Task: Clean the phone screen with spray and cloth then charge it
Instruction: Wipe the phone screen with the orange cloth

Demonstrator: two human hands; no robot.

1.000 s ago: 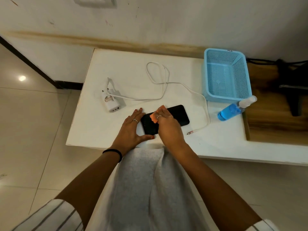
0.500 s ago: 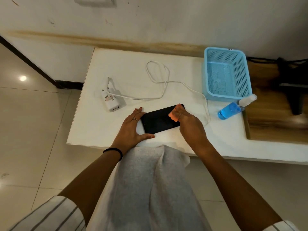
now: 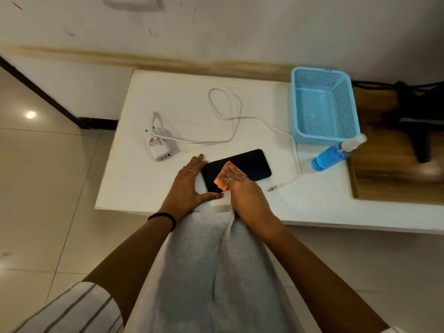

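Observation:
A black phone (image 3: 252, 164) lies screen up near the front edge of the white table (image 3: 180, 97). My left hand (image 3: 187, 188) rests flat on the table, with its thumb and fingers bracing the phone's left end. With flat fingers, my right hand (image 3: 247, 195) presses an orange cloth (image 3: 219, 180) onto the left part of the screen. A blue spray bottle (image 3: 329, 157) lies on its side to the right. The white charger adapter (image 3: 159, 150) sits to the left, and its cable (image 3: 235, 116) loops across the table. The cable's plug (image 3: 272, 188) lies loose just right of the phone.
A light blue plastic basket (image 3: 324, 137) stands at the back right of the table. Beyond it is a lower wooden surface (image 3: 389, 179) with a dark object on it. A wall socket (image 3: 131, 1) is on the wall above, and tiled floor lies to the left.
My right hand slid the cloth from the phone's left end to its right end, then back to the left part. My left hand stayed in place.

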